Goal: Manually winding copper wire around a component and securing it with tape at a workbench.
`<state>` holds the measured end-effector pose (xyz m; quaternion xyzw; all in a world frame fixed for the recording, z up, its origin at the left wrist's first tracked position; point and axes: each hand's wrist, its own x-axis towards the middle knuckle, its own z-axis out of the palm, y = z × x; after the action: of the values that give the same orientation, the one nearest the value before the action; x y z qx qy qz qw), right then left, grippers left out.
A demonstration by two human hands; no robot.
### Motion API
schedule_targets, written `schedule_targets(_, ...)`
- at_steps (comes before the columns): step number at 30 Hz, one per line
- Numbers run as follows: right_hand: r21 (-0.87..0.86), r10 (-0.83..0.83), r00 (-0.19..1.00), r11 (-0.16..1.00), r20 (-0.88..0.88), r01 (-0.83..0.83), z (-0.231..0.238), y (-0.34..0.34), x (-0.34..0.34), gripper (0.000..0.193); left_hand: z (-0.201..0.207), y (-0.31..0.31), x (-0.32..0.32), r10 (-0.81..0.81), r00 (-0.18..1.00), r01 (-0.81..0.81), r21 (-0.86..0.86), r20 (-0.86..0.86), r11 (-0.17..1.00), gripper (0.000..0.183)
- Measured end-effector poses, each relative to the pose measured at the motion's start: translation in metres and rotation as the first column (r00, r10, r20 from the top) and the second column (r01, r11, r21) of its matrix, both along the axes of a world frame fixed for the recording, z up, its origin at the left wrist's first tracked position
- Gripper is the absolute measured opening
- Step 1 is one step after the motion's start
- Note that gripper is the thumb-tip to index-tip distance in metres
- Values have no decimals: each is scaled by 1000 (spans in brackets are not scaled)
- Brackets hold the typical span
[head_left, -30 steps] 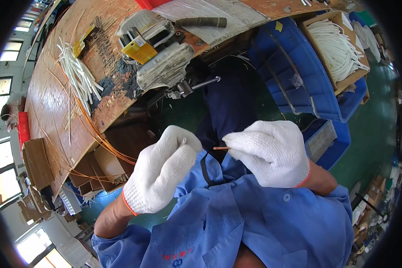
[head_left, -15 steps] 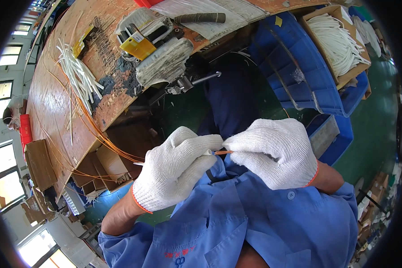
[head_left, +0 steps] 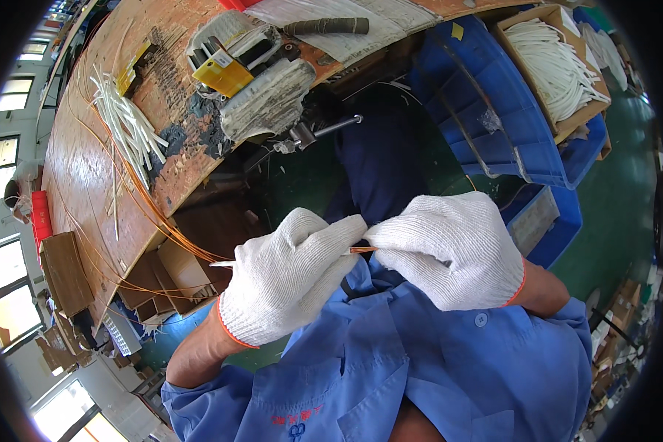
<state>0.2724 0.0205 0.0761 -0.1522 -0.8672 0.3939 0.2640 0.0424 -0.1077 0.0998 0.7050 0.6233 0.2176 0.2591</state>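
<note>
My left hand [head_left: 283, 280], in a white knit glove, is closed on a white sleeve tube [head_left: 222, 264], whose end sticks out at the left of the fist. Opposite it, my gloved right hand [head_left: 449, 254] pinches orange wire [head_left: 362, 250]. A short stretch of this wire shows between the two hands, entering the left fingers where the tube's other end is mostly hidden. Both hands are close together in front of my blue shirt. Long orange wires [head_left: 155, 216] run from the bench toward my left hand.
On the wooden bench [head_left: 81, 162] lies a pile of white tubes [head_left: 125, 118], beside a worn bench vise [head_left: 265, 99] with a yellow block. At right, a blue bin [head_left: 486, 103] and a carton of white tubing [head_left: 549, 70] stand. Cardboard boxes [head_left: 173, 269] sit under the bench.
The white tube's end protrudes farther left from my left hand. Its mouth, visible earlier between my hands, is now mostly covered by the fingers. Both hands stay close together.
</note>
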Motion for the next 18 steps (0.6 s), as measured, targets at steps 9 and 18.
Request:
schedule_targets(9, 282, 49, 978, 953, 202, -107, -1, -4, 0, 17, -8, 3, 5, -140, 949, 170, 83, -283, 982, 29)
schedule_targets(18, -313, 119, 935, 950, 334, -9, 5, -9, -6, 68, -31, -1, 2, -258, 918, 324, 192, -302, 927, 21)
